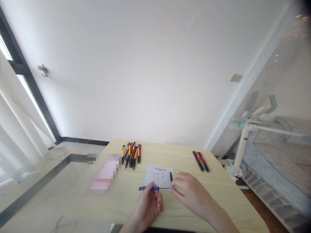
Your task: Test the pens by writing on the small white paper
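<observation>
My left hand pinches the blue barrel of a pen held level above the wooden table. My right hand grips the thin clear refill end of the same pen. Just behind the hands lies a white card with red scribbles, and a small black pen piece rests at its right edge. A pile of several red, yellow and black pens lies at the back left. A few red and black pens lie at the back right.
A blurred pink patch sits on the table's left side. A white and grey exercise machine stands on the floor to the right. A white wall rises behind, with a dark-framed window on the left.
</observation>
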Demonstrator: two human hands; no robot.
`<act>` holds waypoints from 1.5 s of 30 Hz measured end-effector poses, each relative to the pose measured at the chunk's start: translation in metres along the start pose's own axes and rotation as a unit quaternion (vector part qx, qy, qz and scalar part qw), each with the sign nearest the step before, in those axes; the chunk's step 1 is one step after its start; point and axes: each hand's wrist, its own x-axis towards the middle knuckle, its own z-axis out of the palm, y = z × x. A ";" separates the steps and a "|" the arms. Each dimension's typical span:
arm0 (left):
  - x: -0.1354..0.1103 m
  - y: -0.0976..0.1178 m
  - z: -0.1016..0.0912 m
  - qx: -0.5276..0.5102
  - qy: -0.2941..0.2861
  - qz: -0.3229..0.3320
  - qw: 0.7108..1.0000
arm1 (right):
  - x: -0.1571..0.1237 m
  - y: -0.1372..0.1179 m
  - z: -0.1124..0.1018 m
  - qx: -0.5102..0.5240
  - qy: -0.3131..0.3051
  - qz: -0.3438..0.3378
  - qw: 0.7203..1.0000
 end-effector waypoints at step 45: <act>0.001 0.000 0.001 0.002 0.008 -0.001 1.000 | -0.008 0.052 0.025 0.135 0.085 0.115 0.980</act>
